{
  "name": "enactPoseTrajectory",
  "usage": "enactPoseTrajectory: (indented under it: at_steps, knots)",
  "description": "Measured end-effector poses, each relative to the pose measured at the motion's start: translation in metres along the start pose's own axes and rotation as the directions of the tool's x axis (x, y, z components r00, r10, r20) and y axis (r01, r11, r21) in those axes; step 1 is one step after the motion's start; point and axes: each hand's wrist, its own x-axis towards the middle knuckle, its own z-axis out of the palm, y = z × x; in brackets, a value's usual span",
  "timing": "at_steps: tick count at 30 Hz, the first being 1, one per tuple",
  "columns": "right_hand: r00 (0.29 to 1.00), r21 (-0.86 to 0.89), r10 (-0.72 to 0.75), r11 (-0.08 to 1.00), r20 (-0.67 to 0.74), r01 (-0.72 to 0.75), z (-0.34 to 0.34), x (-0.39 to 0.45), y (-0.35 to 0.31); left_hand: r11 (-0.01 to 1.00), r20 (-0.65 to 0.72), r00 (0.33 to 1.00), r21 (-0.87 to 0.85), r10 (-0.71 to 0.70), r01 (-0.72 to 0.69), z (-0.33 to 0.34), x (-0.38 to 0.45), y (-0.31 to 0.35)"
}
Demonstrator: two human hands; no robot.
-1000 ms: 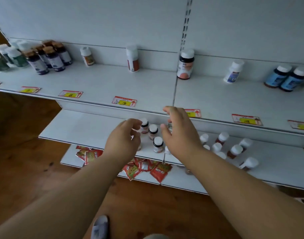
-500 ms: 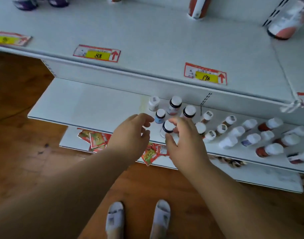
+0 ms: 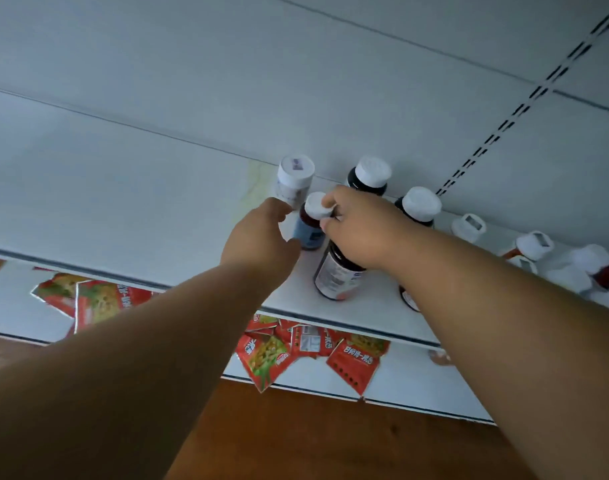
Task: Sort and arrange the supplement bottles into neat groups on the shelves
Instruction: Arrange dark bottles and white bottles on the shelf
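On the white middle shelf (image 3: 123, 202) stands a cluster of supplement bottles. My left hand (image 3: 261, 237) curls against the left side of a small blue-labelled bottle (image 3: 308, 233) with a white cap. My right hand (image 3: 362, 230) covers and grips the top of a dark bottle (image 3: 337, 275) with a white and red label, tilted near the shelf's front edge. Its fingertips touch the blue-labelled bottle's cap. Behind stand a white bottle (image 3: 294, 178) and two dark white-capped bottles (image 3: 369, 174) (image 3: 420, 206).
Several small white-capped bottles (image 3: 535, 244) lie and stand further right on the same shelf. Red snack sachets (image 3: 268, 355) spill over the bottom shelf below. A slotted upright (image 3: 504, 126) runs up the back panel. Brown wooden floor (image 3: 296, 438) lies beneath.
The view has dropped and closed in on the middle shelf. Both hands reached further in; my right hand now covers the dark bottle and my left hand reached the blue-labelled bottle.
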Motion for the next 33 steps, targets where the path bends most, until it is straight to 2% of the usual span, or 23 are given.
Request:
enactPoseTrajectory:
  at_steps: [5, 9, 14, 18, 23, 28, 33]
  knots:
    - [0.998, -0.058, -0.028, 0.998, 0.063, 0.032, -0.017, 0.017, -0.007, 0.988, -0.026, 0.998, -0.149, -0.051, 0.047, 0.02, 0.018, 0.007]
    - [0.994, -0.037, -0.103, 0.994, 0.046, 0.105, -0.018, 0.007, -0.023, 0.985, -0.099, 0.993, -0.168, -0.065, 0.048, -0.006, 0.002, 0.004]
    - [0.976, 0.228, -0.214, 0.949, -0.045, 0.218, -0.018, -0.041, -0.074, 0.974, -0.141, 0.98, -0.201, -0.137, 0.107, -0.085, -0.063, 0.007]
    - [0.972, 0.407, -0.215, 0.883, -0.093, 0.234, -0.036, -0.125, -0.116, 0.97, -0.05, 0.986, -0.191, -0.162, 0.15, -0.156, -0.139, 0.032]
    - [0.992, 0.594, -0.057, 0.797, -0.114, 0.114, -0.087, -0.268, -0.133, 0.981, 0.137, 0.982, -0.123, -0.132, 0.149, -0.221, -0.248, 0.106]
    - [0.992, 0.694, 0.044, 0.719, -0.118, 0.05, -0.138, -0.38, -0.101, 0.992, 0.25, 0.968, -0.111, -0.03, 0.059, -0.228, -0.331, 0.189]
    - [0.966, 0.759, 0.108, 0.641, -0.236, 0.114, -0.197, -0.445, -0.03, 0.991, 0.31, 0.945, -0.12, 0.101, -0.066, -0.191, -0.36, 0.284]
